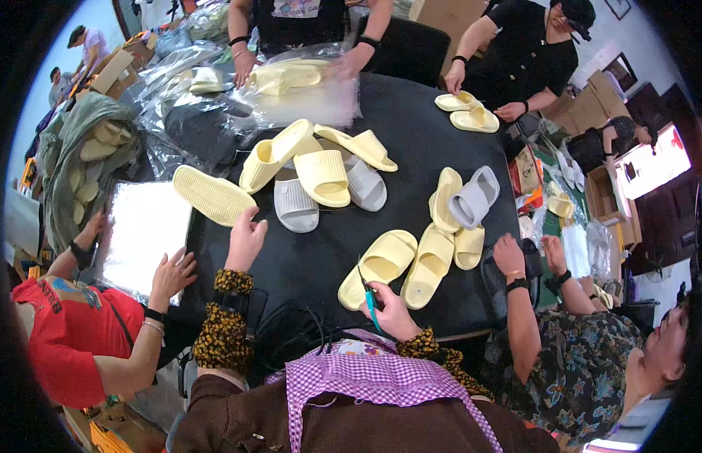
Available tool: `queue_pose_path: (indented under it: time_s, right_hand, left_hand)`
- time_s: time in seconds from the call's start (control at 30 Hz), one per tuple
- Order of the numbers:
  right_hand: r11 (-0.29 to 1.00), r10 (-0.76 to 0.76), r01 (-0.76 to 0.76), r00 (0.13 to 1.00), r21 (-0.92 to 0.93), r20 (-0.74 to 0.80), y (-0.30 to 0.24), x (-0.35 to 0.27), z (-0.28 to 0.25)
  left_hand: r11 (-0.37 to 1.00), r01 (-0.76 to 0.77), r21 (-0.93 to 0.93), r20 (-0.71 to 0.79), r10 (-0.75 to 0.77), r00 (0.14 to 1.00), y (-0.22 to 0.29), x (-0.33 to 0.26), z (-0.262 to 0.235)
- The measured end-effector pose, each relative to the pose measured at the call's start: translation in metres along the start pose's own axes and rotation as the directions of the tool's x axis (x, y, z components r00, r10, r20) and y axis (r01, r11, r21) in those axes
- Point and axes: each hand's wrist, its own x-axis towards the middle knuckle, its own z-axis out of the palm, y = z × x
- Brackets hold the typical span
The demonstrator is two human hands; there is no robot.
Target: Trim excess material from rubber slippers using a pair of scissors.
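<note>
My left hand (246,240) is at the near end of a pale yellow slipper (210,195), its curled fingers closed at the edge. That slipper shows its ribbed sole and lies across the corner of a stack of clear plastic bags (143,234). In my right hand (395,313) is a pair of small snips (371,303) with teal handles, their dark tips pointing up. Just beyond the snips a yellow slipper (381,264) rests on the black table (400,200). Beside it are another yellow slipper (429,268) and a grey slipper (475,198) lying on others.
Yellow and grey slippers (321,177) are heaped mid-table. Across from me a person's hands (245,66) handle bagged slippers; another person touches a yellow pair (468,111). Co-workers sit close on both sides, one in a red shirt (72,332). A green sack (87,158) holds more slippers.
</note>
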Motion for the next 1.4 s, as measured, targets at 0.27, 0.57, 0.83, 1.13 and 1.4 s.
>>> queue_pose_path:
  time_s: [0.27,0.57,0.83,1.13,1.4]
  right_hand:
    - [0.998,0.060,-0.060,0.998,0.033,-0.029,0.021,-0.008,-0.002]
    - [0.992,0.015,0.005,0.987,0.124,-0.160,0.041,-0.006,-0.005]
    - [0.928,0.112,-0.004,0.956,0.372,-0.270,0.044,-0.002,-0.012]
    - [0.821,0.151,0.088,0.920,0.564,-0.363,0.023,-0.004,-0.016]
    - [0.817,0.178,0.115,0.882,0.565,-0.437,0.022,-0.007,-0.023]
  left_hand:
    - [0.937,-0.262,0.230,0.187,0.221,0.957,-0.010,0.069,0.071]
    - [0.908,-0.256,0.332,0.404,0.108,0.908,0.013,0.079,0.118]
    - [0.937,-0.229,0.265,0.543,0.052,0.838,0.062,0.027,0.174]
    - [0.986,0.094,-0.137,0.746,0.040,0.665,0.100,-0.029,0.251]
    - [0.840,0.337,-0.426,0.844,0.234,0.482,0.127,-0.037,0.260]
